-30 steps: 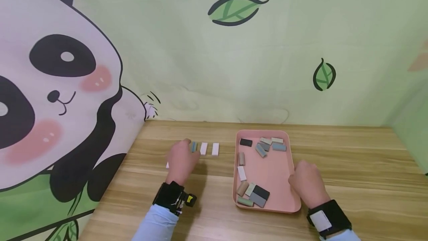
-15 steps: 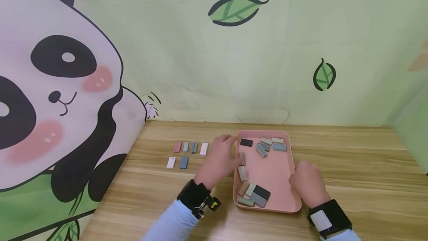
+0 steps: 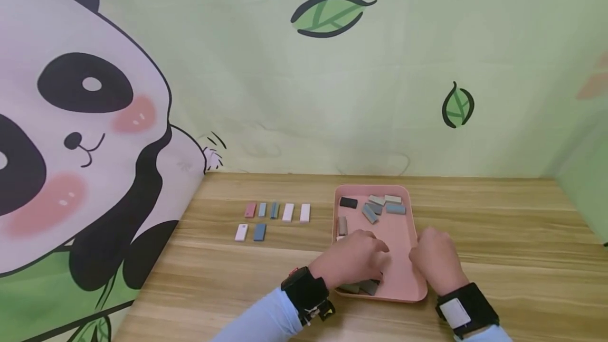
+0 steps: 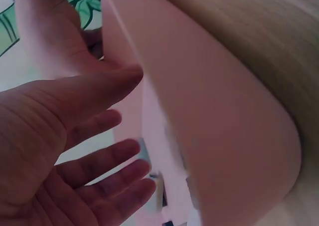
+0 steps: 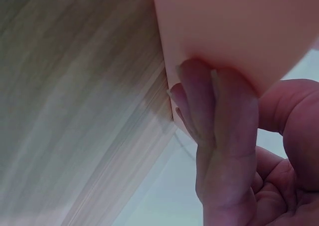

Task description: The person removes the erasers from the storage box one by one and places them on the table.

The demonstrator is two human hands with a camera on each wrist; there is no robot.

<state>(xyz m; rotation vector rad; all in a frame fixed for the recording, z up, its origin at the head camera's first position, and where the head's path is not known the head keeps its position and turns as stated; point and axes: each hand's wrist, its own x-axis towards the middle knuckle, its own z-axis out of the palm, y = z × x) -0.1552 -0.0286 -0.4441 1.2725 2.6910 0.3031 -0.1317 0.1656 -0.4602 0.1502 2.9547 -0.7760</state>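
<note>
My left hand [image 3: 353,257] is over the lower left of a pink tray [image 3: 401,247]. In the left wrist view its thumb and fingers [image 4: 107,181] are apart and slightly bent, with nothing visible between them. Small rectangular blocks lie below, partly hidden by this hand; a green one [image 3: 349,288] and a grey one [image 3: 368,286] show at its near side. My right hand [image 3: 437,257] pinches the tray's right wall, fingers [image 5: 232,111] outside and thumb over the rim.
Left of the tray, small blocks lie in two rows: red [image 3: 250,210], light blue [image 3: 262,209], blue [image 3: 274,210] and two white [image 3: 288,212] behind; white [image 3: 241,232] and blue [image 3: 259,231] in front. Several more, including a black block [image 3: 349,202], lie at the tray's far end.
My left hand has moved right from the rows of blocks, across the tray's left edge, to over its near left part. My right hand has stayed on the tray wall.
</note>
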